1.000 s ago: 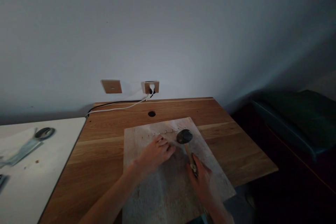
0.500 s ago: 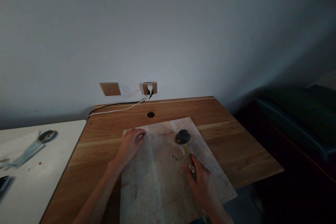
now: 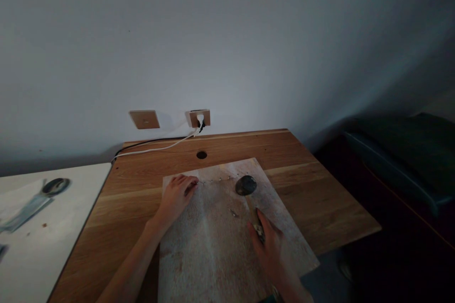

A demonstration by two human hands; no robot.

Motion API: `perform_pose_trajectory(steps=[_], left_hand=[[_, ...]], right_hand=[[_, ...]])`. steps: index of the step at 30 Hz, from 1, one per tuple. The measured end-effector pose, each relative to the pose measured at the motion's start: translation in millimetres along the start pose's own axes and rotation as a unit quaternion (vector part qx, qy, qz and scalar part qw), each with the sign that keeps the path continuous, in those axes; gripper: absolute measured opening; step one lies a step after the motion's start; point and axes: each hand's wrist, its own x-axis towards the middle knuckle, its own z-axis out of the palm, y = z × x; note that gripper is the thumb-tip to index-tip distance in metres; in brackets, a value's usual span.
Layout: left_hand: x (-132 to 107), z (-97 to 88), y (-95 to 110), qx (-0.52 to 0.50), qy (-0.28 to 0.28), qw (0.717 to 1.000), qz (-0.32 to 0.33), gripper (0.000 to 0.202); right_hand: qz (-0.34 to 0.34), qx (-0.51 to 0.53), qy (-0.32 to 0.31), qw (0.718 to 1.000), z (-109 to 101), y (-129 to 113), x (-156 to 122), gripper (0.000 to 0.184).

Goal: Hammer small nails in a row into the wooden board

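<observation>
A worn, pale wooden board (image 3: 199,255) lies on the wooden desk in front of me. At its far left corner is my left hand (image 3: 177,193), fingers bent and closed at the end of a line of small nails (image 3: 220,179); whatever is between the fingertips is too small to make out. My right hand (image 3: 273,248) is wrapped around the light handle of a mallet (image 3: 246,185). The mallet's dark, round head is over the board's far right part, near the nails. One small metal piece (image 3: 233,213) lies loose left of the handle.
The wooden desk (image 3: 320,199) has a round cable hole (image 3: 201,155) near the wall. White and black cables run from a wall socket (image 3: 199,118). A white table (image 3: 71,227) on the left carries a roll of tape (image 3: 56,186). A dark cushioned seat (image 3: 401,156) stands right.
The view has shifted slightly, moving the desk and board a little left in the picture. Both hands and the mallet stay nearly in place over the board.
</observation>
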Motion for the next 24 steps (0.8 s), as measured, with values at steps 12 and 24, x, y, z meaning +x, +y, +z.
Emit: perform_pose_trajectory(steps=[12, 24], left_hand=[[0.4, -1.0, 0.6, 0.005, 0.005, 1.0, 0.007, 0.008], [-4.0, 9.3, -5.0, -0.017, -0.005, 1.0, -0.004, 0.045]], right_hand=[[-0.015, -0.02, 0.008, 1.0, 3.2, 3.2, -0.6, 0.056], [0.001, -0.002, -0.054, 0.999, -18.2, -32.2, 26.7, 0.055]])
